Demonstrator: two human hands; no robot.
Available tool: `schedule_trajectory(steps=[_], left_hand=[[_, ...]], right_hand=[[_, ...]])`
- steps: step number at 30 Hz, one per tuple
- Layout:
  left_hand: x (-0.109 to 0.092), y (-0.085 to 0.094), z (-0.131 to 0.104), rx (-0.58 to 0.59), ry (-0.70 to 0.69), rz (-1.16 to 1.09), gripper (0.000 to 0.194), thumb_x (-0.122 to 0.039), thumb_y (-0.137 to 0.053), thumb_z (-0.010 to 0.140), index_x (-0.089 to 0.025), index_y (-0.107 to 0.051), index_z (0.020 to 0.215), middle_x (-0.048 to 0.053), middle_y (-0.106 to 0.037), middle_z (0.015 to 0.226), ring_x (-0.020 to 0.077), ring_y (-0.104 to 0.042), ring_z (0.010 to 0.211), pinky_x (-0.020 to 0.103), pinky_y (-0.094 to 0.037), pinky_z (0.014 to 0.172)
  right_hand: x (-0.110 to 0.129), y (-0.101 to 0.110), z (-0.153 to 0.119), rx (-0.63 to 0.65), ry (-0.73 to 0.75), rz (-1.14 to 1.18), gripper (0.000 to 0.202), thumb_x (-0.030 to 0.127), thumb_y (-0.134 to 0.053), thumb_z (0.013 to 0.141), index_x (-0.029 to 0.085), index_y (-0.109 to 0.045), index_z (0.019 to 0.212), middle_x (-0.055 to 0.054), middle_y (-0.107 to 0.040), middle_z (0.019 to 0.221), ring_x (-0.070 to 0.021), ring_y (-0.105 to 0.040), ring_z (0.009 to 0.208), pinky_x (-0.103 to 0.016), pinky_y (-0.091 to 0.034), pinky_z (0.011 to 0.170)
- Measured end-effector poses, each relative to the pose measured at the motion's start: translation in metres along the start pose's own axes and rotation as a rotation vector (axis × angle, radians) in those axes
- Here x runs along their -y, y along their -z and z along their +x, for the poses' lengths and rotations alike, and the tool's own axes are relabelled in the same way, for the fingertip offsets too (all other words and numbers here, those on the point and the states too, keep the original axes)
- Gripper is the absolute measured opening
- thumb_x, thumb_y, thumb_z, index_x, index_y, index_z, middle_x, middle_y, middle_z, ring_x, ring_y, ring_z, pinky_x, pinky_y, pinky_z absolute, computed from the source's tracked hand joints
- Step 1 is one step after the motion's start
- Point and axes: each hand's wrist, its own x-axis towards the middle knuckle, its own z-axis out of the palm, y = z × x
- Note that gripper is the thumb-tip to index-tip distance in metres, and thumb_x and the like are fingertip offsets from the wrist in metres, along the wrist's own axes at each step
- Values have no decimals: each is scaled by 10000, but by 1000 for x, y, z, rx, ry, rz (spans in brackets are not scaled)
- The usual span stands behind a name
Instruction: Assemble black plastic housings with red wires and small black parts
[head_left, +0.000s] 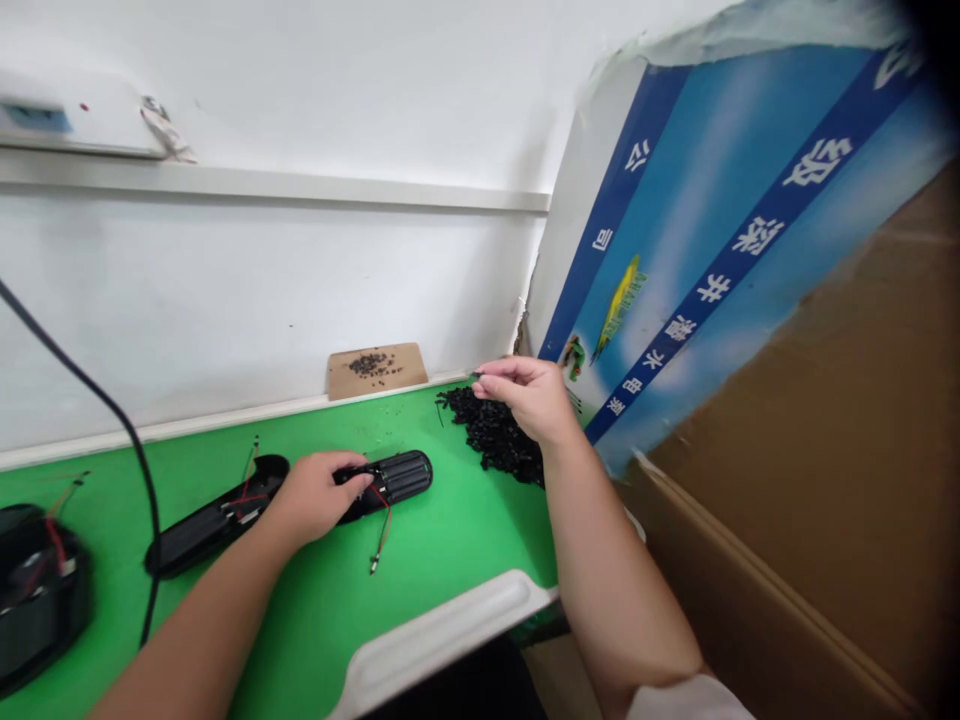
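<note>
My left hand point(319, 495) is closed around the near end of a black plastic housing point(405, 475) with ribbed slots, which lies on the green table. Red wires point(388, 525) with a small connector trail from that housing. Above a heap of small black plastic parts point(499, 435), my right hand point(525, 395) pinches a tiny dark piece point(478, 375) between thumb and forefinger. The piece looks like one from the heap, but it is too small to make out fully. Left of my left hand rests a second black housing point(202, 525), also with wires.
A cardboard sheet point(341, 378) with several tiny dark bits leans by the wall. Another black housing point(45, 590) sits far left, near a hanging black cable point(112, 400). To the right stands a blue printed board point(675, 200) beside brown cardboard point(847, 450). A white tray edge point(450, 625) is in front.
</note>
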Motion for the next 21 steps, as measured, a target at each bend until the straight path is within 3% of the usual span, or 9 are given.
schedule_trajectory(steps=[5, 11, 21], left_hand=[[0, -1, -1, -3, -45, -9, 323, -430, -544, 785, -206, -751, 893, 32, -751, 916, 246, -657, 875, 346, -472, 812], [0, -2, -1, -11, -40, -12, 320, -423, -550, 783, -208, -747, 914, 34, -749, 947, 246, -654, 910, 355, -470, 854], [1, -3, -1, -10, -48, -19, 298, -416, -553, 784, -219, -747, 896, 26, -750, 959, 248, -657, 926, 360, -473, 863]], right_hand=[[9, -20, -17, 118, 275, -143, 90, 230, -784, 715, 175, -759, 782, -59, -755, 870, -158, -713, 706, -305, -619, 692], [19, -27, -24, 138, 551, -309, 91, 131, -734, 765, 201, -772, 809, -68, -761, 868, -179, -716, 782, -334, -615, 719], [17, -28, -27, 218, 646, -267, 160, 90, -708, 790, 211, -768, 878, -67, -761, 897, -180, -727, 804, -350, -632, 755]])
